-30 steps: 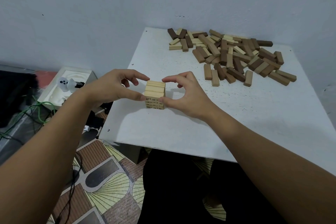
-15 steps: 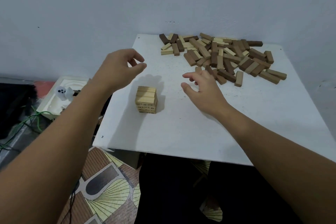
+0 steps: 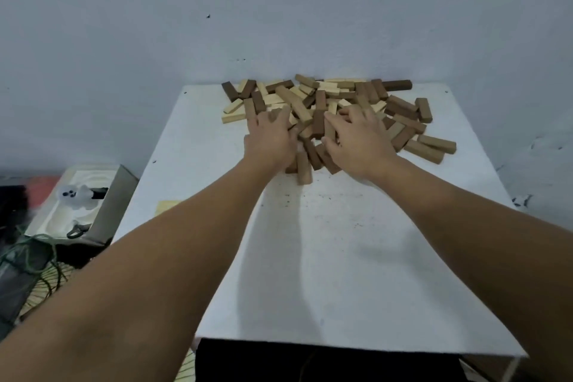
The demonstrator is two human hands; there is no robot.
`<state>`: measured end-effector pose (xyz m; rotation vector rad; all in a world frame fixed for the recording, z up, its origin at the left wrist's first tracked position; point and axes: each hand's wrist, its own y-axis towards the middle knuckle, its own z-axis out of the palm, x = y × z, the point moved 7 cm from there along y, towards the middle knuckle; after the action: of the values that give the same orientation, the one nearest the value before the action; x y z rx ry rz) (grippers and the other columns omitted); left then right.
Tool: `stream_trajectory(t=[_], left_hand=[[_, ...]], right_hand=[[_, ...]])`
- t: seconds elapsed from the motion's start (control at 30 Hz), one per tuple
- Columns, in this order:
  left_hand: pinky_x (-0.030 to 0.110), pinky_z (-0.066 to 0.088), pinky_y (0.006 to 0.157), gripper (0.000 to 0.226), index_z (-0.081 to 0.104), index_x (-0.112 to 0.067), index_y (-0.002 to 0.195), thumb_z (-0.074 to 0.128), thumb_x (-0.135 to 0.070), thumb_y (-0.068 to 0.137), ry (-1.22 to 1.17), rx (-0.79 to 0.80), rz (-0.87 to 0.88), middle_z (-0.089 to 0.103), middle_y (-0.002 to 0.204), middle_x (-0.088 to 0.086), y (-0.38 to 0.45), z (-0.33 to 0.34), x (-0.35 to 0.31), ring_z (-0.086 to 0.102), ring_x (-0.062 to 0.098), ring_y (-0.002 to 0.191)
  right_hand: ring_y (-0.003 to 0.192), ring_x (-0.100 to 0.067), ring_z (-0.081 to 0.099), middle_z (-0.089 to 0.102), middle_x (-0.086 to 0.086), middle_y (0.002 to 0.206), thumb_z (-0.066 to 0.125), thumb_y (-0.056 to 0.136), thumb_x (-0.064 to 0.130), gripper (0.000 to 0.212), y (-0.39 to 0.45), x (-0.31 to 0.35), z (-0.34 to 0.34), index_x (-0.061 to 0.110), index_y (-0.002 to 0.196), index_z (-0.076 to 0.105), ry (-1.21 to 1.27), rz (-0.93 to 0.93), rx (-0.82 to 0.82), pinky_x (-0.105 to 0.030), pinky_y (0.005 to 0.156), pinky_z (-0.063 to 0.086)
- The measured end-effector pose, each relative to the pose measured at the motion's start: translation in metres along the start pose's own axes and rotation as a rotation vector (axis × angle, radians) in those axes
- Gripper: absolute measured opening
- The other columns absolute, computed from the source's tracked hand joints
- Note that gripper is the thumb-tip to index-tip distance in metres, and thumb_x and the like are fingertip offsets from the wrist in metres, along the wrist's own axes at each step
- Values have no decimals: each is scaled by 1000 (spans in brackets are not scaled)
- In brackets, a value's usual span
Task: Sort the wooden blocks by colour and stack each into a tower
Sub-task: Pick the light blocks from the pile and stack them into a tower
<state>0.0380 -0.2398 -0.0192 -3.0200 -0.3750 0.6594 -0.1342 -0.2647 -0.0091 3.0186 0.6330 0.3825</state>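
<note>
Both hands had left the small pale tower (image 3: 167, 206) and reached into the block pile (image 3: 328, 112) at the worktop's (image 3: 341, 257) far edge; left hand (image 3: 271, 141) and right hand (image 3: 356, 136) lay spread, fingers straight, gripping nothing, seemingly searching for more pale blocks.

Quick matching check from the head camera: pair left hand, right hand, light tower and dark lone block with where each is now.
1 left hand
2 right hand
3 light tower
4 dark lone block

A far edge of the table, right of the pile
B on the pile's left part
C mostly hidden behind the left forearm
D on the pile's middle

1-B, 2-D, 3-C, 4-A
</note>
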Motion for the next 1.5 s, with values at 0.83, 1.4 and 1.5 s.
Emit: stream_trajectory(t=[0.83,1.4,1.5], left_hand=[[42,23,117,50,60,-36,139,54,-37,89,-244,-311,154,67,123,-17,9,29,-7,38,18,136],[45,8,122,32,69,-43,125,60,-37,96,-225,-322,-131,33,156,-1,12,29,13,16,30,142],[49,5,125,45,57,-46,138,60,-48,93,-193,-281,-150,24,158,3,12,30,12,9,32,145]], right_hand=[[126,-21,41,49,6,120,56,96,44,29,49,-42,0,44,124,64,159,-124,-60,-54,121,11],[138,-22,38,55,5,126,58,97,55,34,63,-46,-2,43,129,62,147,22,126,-52,118,12],[138,-22,39,53,4,129,59,97,55,31,62,-47,-4,41,124,62,144,23,145,-54,119,11]])
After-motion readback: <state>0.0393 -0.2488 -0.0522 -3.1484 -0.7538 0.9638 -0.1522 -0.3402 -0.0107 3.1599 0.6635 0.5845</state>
